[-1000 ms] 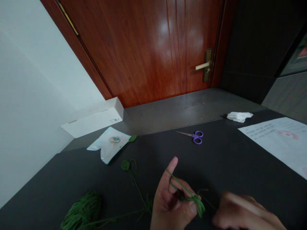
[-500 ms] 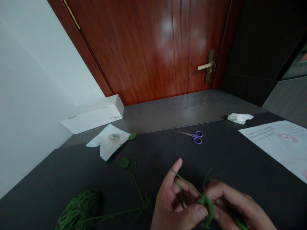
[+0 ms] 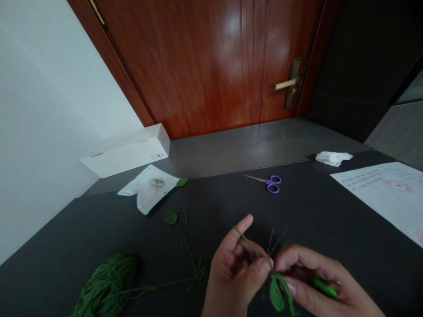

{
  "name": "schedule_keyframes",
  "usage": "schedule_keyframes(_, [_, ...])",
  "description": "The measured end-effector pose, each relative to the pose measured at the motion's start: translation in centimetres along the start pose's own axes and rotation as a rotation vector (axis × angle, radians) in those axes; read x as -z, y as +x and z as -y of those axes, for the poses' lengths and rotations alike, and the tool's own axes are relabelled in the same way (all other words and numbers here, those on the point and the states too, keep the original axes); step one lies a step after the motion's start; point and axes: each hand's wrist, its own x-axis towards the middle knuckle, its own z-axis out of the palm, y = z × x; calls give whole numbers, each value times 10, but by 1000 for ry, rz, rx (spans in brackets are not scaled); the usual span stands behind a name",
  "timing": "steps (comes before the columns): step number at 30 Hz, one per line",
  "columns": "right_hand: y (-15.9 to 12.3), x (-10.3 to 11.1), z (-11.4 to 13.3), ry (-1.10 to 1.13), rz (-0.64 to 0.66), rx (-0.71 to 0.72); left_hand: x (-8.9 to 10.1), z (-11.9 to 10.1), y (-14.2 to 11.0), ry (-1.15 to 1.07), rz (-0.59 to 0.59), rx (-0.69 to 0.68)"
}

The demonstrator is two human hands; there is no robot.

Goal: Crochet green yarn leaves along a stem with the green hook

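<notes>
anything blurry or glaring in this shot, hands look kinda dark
Head view: pale glare patches on the varnished wooden door, its edges lean from wide-angle distortion, and the left hand, right hand and green yarn sit dim, without heavy blur.

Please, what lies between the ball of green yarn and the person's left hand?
In the head view, a strand of green yarn runs from the ball of green yarn to a small tangled yarn bunch beside the left hand.

The yarn ball (image 3: 105, 281) and crocheted leaf (image 3: 276, 296) were deep green, the hook handle (image 3: 324, 288) a brighter green. The scissors (image 3: 273, 184) had purple handles, the door (image 3: 205, 61) showed reddish-brown wood grain, the worktop (image 3: 297, 207) was charcoal, and the white paper (image 3: 373, 189) carried a pink stamp.
</notes>
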Motion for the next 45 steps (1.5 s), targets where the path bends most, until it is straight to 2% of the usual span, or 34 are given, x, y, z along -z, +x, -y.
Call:
schedule_keyframes(5, [4,0,1,123,15,-29,0,-2,-1,110,-7,-46])
schedule_keyframes(11, [8,-8,4,314,-41,-26,-4,-6,-5,393,-131,-129])
schedule_keyframes(17, [15,-12,2,445,12,-58,-10,-7,-9,594,-234,-231])
schedule_keyframes(22, [13,-10,1,432,-11,-145,-10,-11,-7,557,-235,-204])
schedule_keyframes(25, [7,-7,1,439,-71,-221,-4,-13,-2,482,-237,-178])
schedule_keyframes(29, [4,-6,2,495,-122,-243,5,-14,5,400,-238,-219])
schedule_keyframes(33, [6,-6,3,505,-132,-217,10,-19,11,357,-321,-284])
schedule_keyframes(38, [5,-6,5,480,-154,-224,16,-35,8,370,-448,-331])
schedule_keyframes(40, [4,-5,5,468,-143,-208,23,-44,1,431,-466,-304])
schedule_keyframes(44, [4,-3,4,460,-106,-183,53,-68,-25,681,-360,-8])
schedule_keyframes(45, [4,-3,4,459,-101,-178,65,-75,-33,721,-356,17])
